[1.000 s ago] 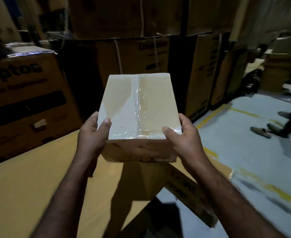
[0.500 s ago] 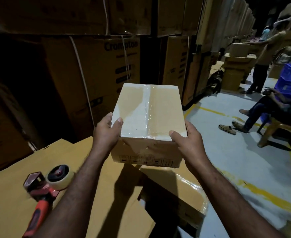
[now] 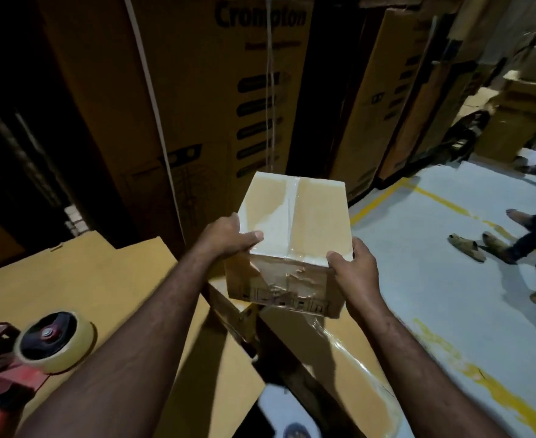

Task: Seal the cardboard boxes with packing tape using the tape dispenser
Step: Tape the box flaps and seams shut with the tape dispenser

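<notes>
Your box has swung rightward; left hand and right hand grip its near corners, where glossy tape could let it slip.

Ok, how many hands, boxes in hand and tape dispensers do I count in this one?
Hands: 2 (left hand, right hand)
Held taped box: 1
Red tape dispenser: 1
Total: 4
</notes>
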`<control>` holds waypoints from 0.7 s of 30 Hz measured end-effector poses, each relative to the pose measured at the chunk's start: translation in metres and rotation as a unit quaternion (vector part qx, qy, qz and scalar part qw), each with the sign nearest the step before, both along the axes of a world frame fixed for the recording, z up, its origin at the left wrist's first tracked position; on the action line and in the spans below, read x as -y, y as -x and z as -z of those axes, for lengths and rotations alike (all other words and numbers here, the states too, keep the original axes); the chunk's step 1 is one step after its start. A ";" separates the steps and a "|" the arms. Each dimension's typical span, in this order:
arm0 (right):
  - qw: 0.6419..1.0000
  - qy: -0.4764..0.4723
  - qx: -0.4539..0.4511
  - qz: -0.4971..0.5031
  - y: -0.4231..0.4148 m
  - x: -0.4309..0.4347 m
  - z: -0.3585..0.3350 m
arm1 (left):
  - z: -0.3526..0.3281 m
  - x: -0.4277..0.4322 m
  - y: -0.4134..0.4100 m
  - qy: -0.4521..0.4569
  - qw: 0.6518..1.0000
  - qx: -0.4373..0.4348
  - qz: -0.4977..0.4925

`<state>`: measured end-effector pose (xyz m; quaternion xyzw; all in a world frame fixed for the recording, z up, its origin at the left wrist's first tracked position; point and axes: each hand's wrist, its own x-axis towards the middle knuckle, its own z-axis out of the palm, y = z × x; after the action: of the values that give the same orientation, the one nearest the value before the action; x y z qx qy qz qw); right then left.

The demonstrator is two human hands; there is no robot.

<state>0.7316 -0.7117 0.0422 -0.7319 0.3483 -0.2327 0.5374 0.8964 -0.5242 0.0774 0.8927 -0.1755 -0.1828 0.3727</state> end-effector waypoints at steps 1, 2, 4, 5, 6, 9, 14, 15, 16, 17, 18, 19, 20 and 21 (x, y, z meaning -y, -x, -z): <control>1.000 -0.003 -0.011 -0.011 -0.015 0.012 0.015 | 0.010 0.009 -0.011 -0.010 0.999 -0.028 -0.013; 0.999 -0.010 -0.021 -0.022 -0.030 0.024 0.030 | 0.022 0.019 -0.023 -0.010 0.998 -0.048 -0.032; 0.998 -0.026 -0.042 -0.047 -0.060 0.044 0.065 | 0.050 0.040 -0.045 -0.024 0.995 -0.061 -0.074; 0.997 -0.033 -0.052 -0.053 -0.074 0.052 0.083 | 0.064 0.050 -0.054 -0.042 0.994 -0.056 -0.087; 0.996 -0.040 -0.060 -0.055 -0.087 0.059 0.100 | 0.080 0.059 -0.064 -0.059 0.993 -0.047 -0.095; 0.993 -0.062 -0.079 -0.056 -0.122 0.072 0.144 | 0.128 0.081 -0.092 -0.096 0.989 -0.029 -0.112; 0.996 -0.024 -0.072 -0.040 -0.157 0.055 0.212 | 0.192 0.103 -0.146 -0.137 0.982 0.041 -0.125; 0.997 -0.020 -0.067 -0.042 -0.161 0.049 0.224 | 0.204 0.107 -0.156 -0.170 0.977 0.050 -0.117; 0.996 -0.020 -0.074 -0.054 -0.167 0.042 0.234 | 0.215 0.111 -0.164 -0.206 0.972 0.046 -0.107; 0.992 -0.016 -0.099 -0.081 -0.174 0.037 0.244 | 0.230 0.115 -0.170 -0.238 0.966 0.025 -0.095; 0.983 -0.009 -0.135 -0.122 -0.181 0.031 0.255 | 0.244 0.118 -0.173 -0.265 0.962 0.002 -0.069; 0.968 0.003 -0.180 -0.175 -0.190 0.025 0.266 | 0.260 0.122 -0.173 -0.283 0.958 -0.031 -0.026; 0.948 0.015 -0.226 -0.225 -0.199 0.020 0.277 | 0.273 0.127 -0.169 -0.292 0.954 -0.066 0.023; 0.925 0.022 -0.270 -0.267 -0.208 0.016 0.285 | 0.287 0.130 -0.163 -0.290 0.950 -0.100 0.058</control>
<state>0.9394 -0.7281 -0.2432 -0.8448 0.2661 0.1179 0.4490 1.0595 -0.6539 -0.2091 0.9276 -0.1287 -0.3355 0.1025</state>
